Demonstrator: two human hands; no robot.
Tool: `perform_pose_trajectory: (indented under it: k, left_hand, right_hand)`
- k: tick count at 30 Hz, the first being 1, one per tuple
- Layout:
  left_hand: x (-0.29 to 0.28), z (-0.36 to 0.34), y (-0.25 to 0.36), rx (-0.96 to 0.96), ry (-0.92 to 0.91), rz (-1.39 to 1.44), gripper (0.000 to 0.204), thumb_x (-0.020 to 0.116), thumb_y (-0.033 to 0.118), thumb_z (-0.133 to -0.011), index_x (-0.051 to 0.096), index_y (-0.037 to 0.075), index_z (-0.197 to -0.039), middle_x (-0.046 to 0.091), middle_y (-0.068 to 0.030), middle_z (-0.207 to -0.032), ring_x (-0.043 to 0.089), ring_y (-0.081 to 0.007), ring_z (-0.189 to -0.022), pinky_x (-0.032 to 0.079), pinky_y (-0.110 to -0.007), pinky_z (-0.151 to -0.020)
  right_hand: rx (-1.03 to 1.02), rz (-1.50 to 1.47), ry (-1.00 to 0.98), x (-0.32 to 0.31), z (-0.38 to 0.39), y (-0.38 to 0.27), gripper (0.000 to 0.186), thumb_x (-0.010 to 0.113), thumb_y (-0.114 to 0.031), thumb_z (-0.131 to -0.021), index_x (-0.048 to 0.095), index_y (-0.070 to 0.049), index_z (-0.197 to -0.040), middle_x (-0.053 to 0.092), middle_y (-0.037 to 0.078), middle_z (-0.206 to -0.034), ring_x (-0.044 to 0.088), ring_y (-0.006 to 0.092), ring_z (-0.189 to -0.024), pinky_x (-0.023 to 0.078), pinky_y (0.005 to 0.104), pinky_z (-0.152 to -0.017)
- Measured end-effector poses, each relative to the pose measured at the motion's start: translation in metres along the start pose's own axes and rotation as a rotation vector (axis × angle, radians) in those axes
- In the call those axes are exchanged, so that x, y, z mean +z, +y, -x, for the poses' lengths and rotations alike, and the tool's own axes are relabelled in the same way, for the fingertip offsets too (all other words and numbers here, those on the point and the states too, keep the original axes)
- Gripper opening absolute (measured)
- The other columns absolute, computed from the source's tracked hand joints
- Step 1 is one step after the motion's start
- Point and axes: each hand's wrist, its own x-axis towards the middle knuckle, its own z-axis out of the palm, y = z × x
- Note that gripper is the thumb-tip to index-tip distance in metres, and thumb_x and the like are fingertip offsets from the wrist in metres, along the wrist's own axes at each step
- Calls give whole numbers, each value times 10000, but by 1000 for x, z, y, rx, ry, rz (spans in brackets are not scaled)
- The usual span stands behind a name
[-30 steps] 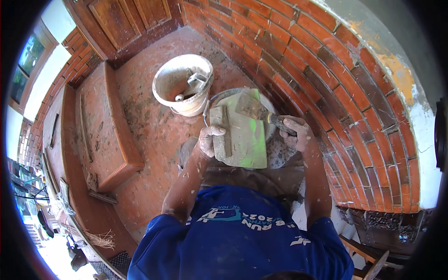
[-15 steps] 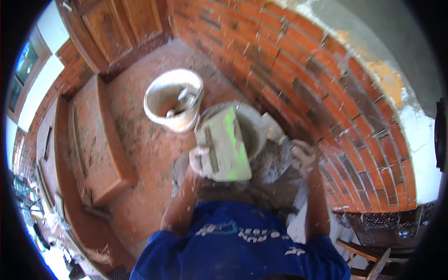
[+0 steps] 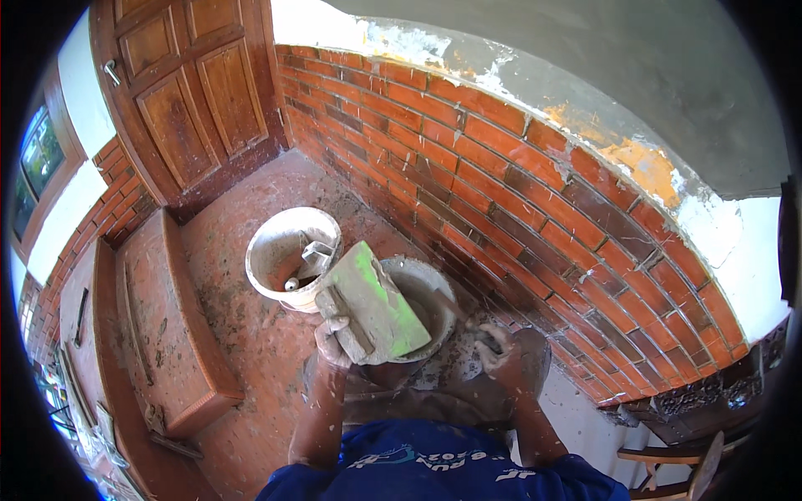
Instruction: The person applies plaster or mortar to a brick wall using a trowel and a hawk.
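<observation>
The left hand is wrapped around the handle of a muddy green float, tilted over the left part of a grey bowl. The right hand curls around a trowel — its blade is at the bowl's right side. A white bucket stands farther left.

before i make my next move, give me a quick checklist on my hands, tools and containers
1. Left hand gripping the flat green-and-grey board by its handle: ok
2. Right hand holding the grey-brown flat-bladed trowel: ok
3. Unblocked view into the round grey basin: not ok, the board covers part
4. Board's underside clean: cannot tell, faces away
5. Round white bucket upright: ok
</observation>
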Motion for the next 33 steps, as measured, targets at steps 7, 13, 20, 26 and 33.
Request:
perform_pose_trajectory:
  k: [7, 13, 20, 26, 33]
  left_hand:
    - [48, 2, -11, -73, 62, -56, 743, 604, 82, -637, 402, 31, -1350, 534, -152, -1215, 521, -348, -1151, 426, -468, -1033]
    - [34, -14, -38, -75, 113, -56, 723, 598, 64, -635, 422, 35, -1335, 553, -150, -1187, 540, -353, -1127, 434, -472, -1024]
    - [60, -45, -45, -82, 47, -162, 725, 598, 77, -630, 433, 26, -1334, 563, -153, -1203, 557, -351, -1116, 450, -480, -1006]
    - [103, -44, -19, -60, 89, -151, 735, 597, 89, -646, 412, 18, -1354, 565, -184, -1224, 558, -368, -1129, 451, -496, -1007]
    - [40, -54, 18, 58, 26, -104, 740, 593, 27, -636, 408, 43, -1352, 535, -147, -1242, 516, -338, -1178, 409, -486, -1046]
  right_hand:
    - [169, -133, 150, -13, -9, 15, 294, 676, -125, -878, 598, -14, -1139, 650, 93, -989, 613, 161, -895, 494, 297, -788]
    - [311, -413, 84, -5, -7, 41, 312, 662, -129, -886, 576, -3, -1159, 623, 46, -962, 575, 126, -901, 463, 272, -833]
    - [485, -460, 112, 21, 13, 77, 267, 627, -118, -915, 566, 1, -1146, 606, 36, -932, 567, 122, -867, 467, 263, -793]
    - [633, -952, 189, 4, -19, 12, 225, 573, -70, -929, 551, -35, -1150, 585, 12, -771, 475, 64, -561, 363, 210, -470]
    - [468, -847, 105, 8, -23, -15, 284, 609, -44, -895, 537, -45, -1170, 605, 63, -910, 525, 107, -625, 428, 240, -538]
